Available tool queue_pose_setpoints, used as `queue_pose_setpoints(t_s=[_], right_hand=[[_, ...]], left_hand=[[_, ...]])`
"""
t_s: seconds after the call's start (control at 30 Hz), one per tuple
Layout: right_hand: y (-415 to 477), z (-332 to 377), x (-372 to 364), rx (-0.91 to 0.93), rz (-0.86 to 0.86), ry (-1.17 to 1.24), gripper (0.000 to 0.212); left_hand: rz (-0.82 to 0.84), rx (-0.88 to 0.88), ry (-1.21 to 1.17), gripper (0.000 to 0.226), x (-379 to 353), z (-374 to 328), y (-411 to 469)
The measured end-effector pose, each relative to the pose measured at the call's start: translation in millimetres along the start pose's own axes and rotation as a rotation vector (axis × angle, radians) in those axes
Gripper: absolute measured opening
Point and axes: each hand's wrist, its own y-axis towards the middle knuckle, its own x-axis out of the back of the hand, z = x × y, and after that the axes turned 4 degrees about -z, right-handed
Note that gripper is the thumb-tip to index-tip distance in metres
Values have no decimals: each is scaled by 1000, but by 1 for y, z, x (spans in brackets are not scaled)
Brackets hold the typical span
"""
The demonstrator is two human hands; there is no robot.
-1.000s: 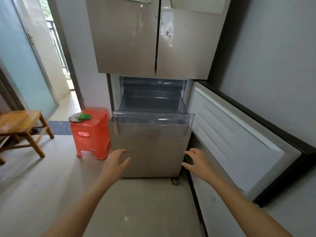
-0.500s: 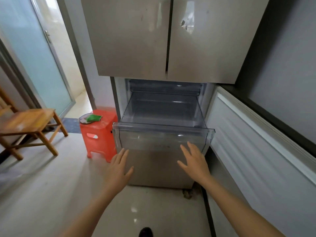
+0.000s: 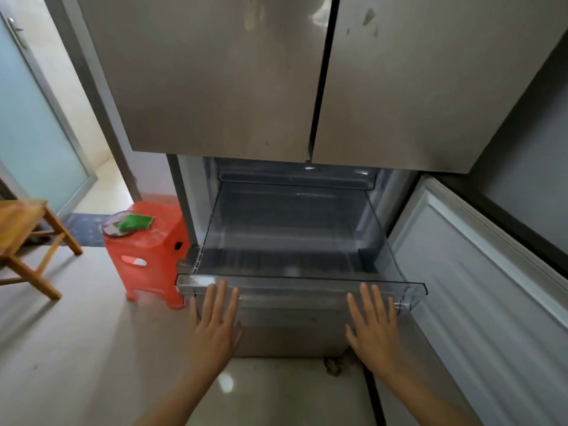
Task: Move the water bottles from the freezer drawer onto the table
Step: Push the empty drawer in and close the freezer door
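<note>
**Two flat hands on a drawer with no bottles in it**

The left hand [image 3: 215,318] and right hand [image 3: 373,321] lay against the front of the pulled-out freezer drawer [image 3: 301,285], fingers straight and slightly apart. If this was the closing push, equal pressure from both palms would likely keep it square. Counted: one wooden table [image 3: 18,216], one red stool [image 3: 147,241], one drawer, zero water bottles visible.

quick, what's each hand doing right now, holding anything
Left hand: open, fingers straight, flat on the clear drawer front, holding nothing.
Right hand: open, fingers straight on the same drawer front, holding nothing.
</note>
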Motion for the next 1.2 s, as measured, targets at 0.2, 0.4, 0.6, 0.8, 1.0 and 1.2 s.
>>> queue_pose_setpoints(t_s=[0.2, 0.4, 0.6, 0.8, 1.0, 1.2], right_hand=[[11, -8, -31, -5, -81, -33, 52], [63, -23, -64, 24, -35, -63, 93], [120, -34, -96, 10, 63, -37, 126], [181, -38, -119, -93, 121, -28, 98], [199, -44, -137, -118, 202, 25, 97], [214, -46, -152, -59, 174, 71, 123]], left_hand=[[-159, -65, -3, 78, -20, -2, 12], [16, 28, -37, 94, -40, 2, 68], [178, 93, -9, 119, -49, 16, 128], [300, 215, -50, 105, -62, 20, 194], [322, 226, -3, 114, -72, 21, 210], [415, 244, -27, 105, -71, 24, 234]])
